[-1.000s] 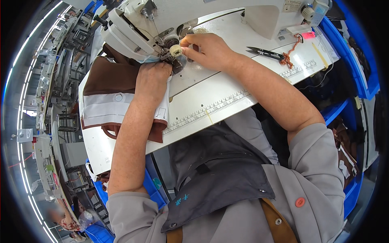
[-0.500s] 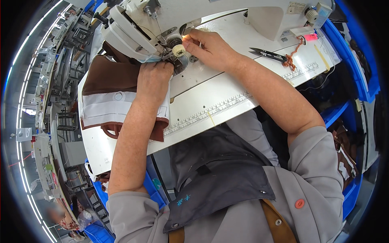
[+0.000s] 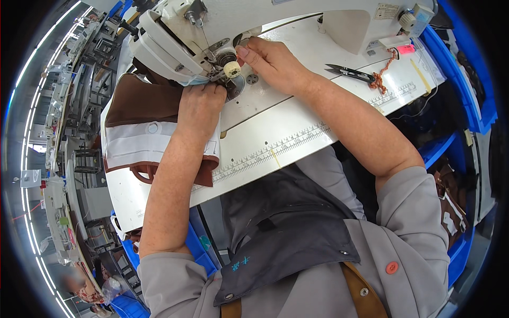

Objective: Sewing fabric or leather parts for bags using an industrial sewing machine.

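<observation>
A brown fabric piece with white backing lies under the left side of the white sewing machine head. My left hand presses down on its right edge beside the needle area, fingers bent and close together, gripping the cloth; the fingertips are partly hidden by the machine. My right hand is at the right of the round cream knob on the machine. Its thumb and forefinger are drawn together in a pinch, and whatever lies between them is too small to make out.
Black thread snips with an orange cord rest on the white table to the right. A printed ruler runs along the table's front edge. Blue bins stand at the right, and other workstations line the left.
My right thumb has shifted slightly up, and the right hand is a little higher beside the knob. My left hand stays on the fabric; the view has moved slightly.
</observation>
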{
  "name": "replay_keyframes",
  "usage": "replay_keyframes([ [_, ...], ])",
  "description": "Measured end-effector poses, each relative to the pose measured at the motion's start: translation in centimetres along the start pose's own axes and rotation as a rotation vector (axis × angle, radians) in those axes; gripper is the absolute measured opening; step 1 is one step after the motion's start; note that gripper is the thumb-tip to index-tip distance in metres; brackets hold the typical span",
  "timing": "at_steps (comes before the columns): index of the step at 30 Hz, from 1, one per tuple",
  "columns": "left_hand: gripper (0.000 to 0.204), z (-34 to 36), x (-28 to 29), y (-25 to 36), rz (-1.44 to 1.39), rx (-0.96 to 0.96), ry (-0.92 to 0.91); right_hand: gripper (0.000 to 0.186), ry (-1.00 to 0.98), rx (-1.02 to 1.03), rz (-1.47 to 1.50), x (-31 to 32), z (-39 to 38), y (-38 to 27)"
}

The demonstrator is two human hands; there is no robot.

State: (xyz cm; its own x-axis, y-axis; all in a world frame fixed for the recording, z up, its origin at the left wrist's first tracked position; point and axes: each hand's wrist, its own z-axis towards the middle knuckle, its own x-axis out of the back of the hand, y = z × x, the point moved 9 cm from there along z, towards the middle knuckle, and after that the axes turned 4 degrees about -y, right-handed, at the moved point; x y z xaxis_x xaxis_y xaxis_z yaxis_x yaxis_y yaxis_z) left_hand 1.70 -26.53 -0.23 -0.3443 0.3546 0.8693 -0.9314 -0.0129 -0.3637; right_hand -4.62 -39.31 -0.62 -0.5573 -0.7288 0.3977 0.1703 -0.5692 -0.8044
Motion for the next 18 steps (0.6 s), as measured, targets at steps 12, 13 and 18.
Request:
replay_keyframes([
  [12,0.004,-0.04,-0.12,-0.07,0.027,-0.014,0.004,0.049,0.048,0.011,-0.024,0.05,0.23,-0.51],
  [13,0.004,-0.06,-0.08,-0.05,0.021,-0.022,0.014,0.049,0.047,0.01,-0.025,0.08,0.27,-0.5],
  [18,0.004,-0.29,-0.15,-0.31,0.024,-0.007,0.003,0.049,0.032,-0.041,-0.019,-0.2,0.48,-0.13],
])
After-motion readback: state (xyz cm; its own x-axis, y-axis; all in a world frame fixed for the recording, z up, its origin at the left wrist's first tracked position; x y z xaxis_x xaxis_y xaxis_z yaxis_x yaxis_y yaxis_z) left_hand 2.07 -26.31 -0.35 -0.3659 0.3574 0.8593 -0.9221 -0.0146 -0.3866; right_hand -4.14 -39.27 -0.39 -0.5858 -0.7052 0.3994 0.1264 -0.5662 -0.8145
